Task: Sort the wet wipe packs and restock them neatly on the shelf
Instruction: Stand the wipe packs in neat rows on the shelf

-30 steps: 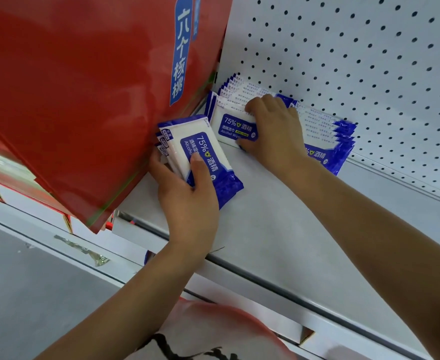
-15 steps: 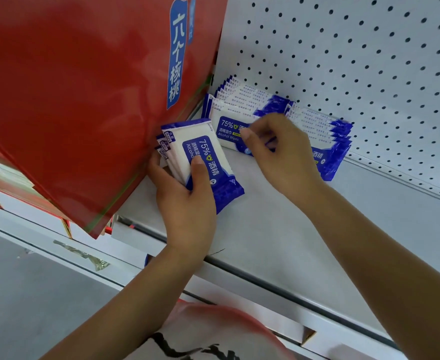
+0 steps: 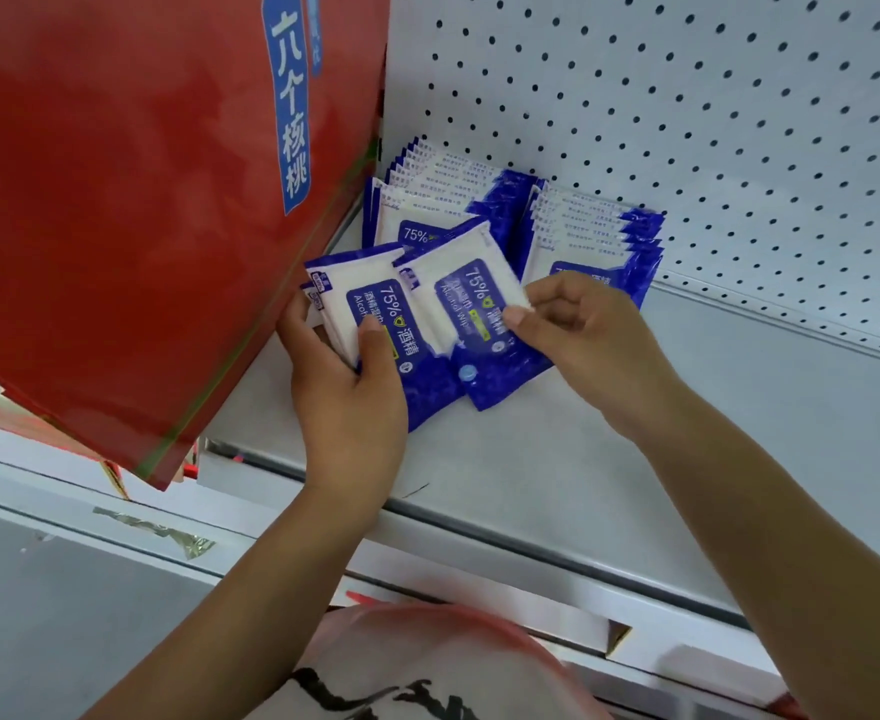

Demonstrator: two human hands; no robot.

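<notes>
Two rows of blue-and-white wet wipe packs stand at the back of the grey shelf (image 3: 557,475): a left row (image 3: 427,200) and a right row (image 3: 591,236), both leaning against the pegboard. My left hand (image 3: 349,402) grips a small stack of packs (image 3: 370,309), thumb on the front pack. My right hand (image 3: 578,335) pinches a single pack (image 3: 471,314) by its edge, held tilted just above the shelf, beside the stack and in front of the rows.
A large red gift box (image 3: 131,210) with a blue label overhangs the shelf's left side, close to my left hand. The white pegboard back wall (image 3: 687,96) rises behind the packs. The shelf's front rail (image 3: 505,543) runs below my wrists.
My right hand left the row at the back and came forward to the stack in my left hand. It now pinches one pack drawn off the front of that stack.
</notes>
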